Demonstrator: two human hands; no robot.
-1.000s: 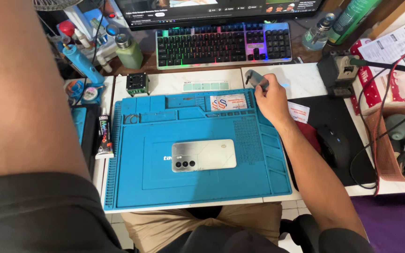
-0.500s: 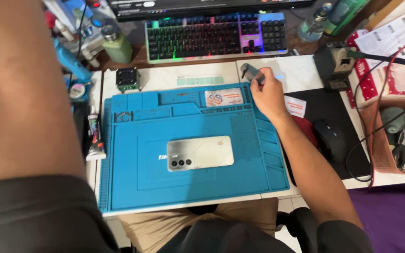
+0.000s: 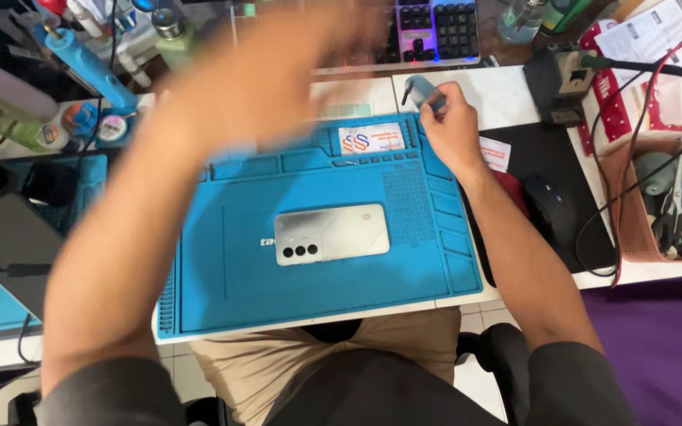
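Note:
A silver phone (image 3: 331, 234) lies face down in the middle of a blue work mat (image 3: 222, 292), its camera cluster to the left. My right hand (image 3: 451, 130) rests at the mat's far right corner, fingers closed on a small blue-grey tool (image 3: 418, 88) with a thin dark tip. My left hand (image 3: 294, 55) is raised over the mat's far edge and is heavily blurred, so its fingers cannot be read. My left forearm (image 3: 128, 237) crosses the left side of the mat and hides part of it.
A keyboard (image 3: 436, 28) stands behind the mat. Bottles and a blue tool (image 3: 88, 67) crowd the back left. A black mouse (image 3: 550, 209) on a dark pad, a soldering stand (image 3: 562, 79) with cables, and a pink basket (image 3: 657, 205) of tools sit right.
My left arm has swung up and forward across the view, from the left edge to over the mat's far side. The right hand stays at the mat's corner with the tool.

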